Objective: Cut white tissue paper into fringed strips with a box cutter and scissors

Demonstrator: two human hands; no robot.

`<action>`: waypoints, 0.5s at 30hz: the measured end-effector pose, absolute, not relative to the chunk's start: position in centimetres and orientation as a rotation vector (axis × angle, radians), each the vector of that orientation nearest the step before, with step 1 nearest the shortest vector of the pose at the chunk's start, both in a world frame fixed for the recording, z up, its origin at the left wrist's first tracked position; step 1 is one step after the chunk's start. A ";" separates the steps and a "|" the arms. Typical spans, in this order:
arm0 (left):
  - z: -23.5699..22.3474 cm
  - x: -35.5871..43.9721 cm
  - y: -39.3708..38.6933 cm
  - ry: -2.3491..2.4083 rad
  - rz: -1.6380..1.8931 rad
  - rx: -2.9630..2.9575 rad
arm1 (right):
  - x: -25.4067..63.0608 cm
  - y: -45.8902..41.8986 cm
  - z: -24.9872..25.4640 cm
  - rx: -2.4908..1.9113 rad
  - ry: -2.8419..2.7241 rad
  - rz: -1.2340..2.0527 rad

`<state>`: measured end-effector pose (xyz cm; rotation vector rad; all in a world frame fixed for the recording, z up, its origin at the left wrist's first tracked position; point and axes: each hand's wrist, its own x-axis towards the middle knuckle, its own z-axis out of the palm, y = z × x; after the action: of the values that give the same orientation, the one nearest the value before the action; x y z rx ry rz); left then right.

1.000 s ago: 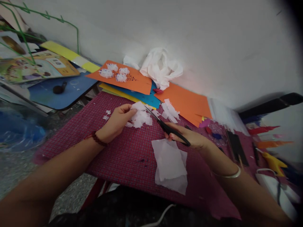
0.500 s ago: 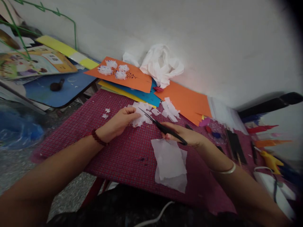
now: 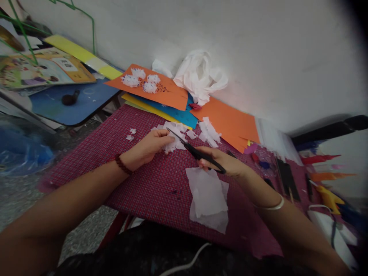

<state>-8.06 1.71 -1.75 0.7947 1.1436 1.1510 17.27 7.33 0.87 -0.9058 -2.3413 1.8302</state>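
My left hand [image 3: 146, 147] pinches a wad of white tissue paper [image 3: 174, 138] over the red checked cloth [image 3: 149, 184]. My right hand [image 3: 222, 163] grips black-handled scissors [image 3: 195, 150], whose blades point up-left into the tissue beside my left fingers. Flat white tissue sheets [image 3: 207, 197] lie just in front of my right hand. More cut tissue bits [image 3: 209, 132] lie behind the scissors.
Orange card with white tissue flowers [image 3: 149, 86], blue and yellow sheets, and another orange sheet [image 3: 227, 122] lie by the wall, with a crumpled white bag [image 3: 199, 76]. A blue table with books [image 3: 48, 88] is at left. Craft tools and a yellow glue gun [image 3: 330, 197] sit at right.
Both hands have shifted slightly away from me with the tissue and scissors. The scissor blades have drawn closer together on the tissue.
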 end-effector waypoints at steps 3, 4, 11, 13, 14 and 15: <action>-1.5 -8.4 1.8 1.162 1.133 0.780 | 17.3 7.2 0.7 -0.989 -2.278 1.826; -1.5 -8.6 1.9 1.167 1.122 0.764 | 17.3 7.2 0.7 -1.006 -2.251 1.816; -1.0 -9.7 1.9 1.180 1.181 0.731 | 17.2 7.6 1.5 -0.941 -2.355 1.766; -0.8 -9.8 1.9 1.161 1.246 0.722 | 17.3 7.7 1.7 -0.907 -2.374 1.761; -0.6 -9.8 1.9 1.144 1.292 0.709 | 17.4 7.8 1.7 -0.898 -2.380 1.764; -0.5 -9.9 1.9 1.123 1.349 0.693 | 17.5 7.8 1.7 -0.894 -2.387 1.770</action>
<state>-9.88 1.89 -0.52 0.6925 1.1231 1.3490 17.53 7.81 1.71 -0.8938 -2.3870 1.7699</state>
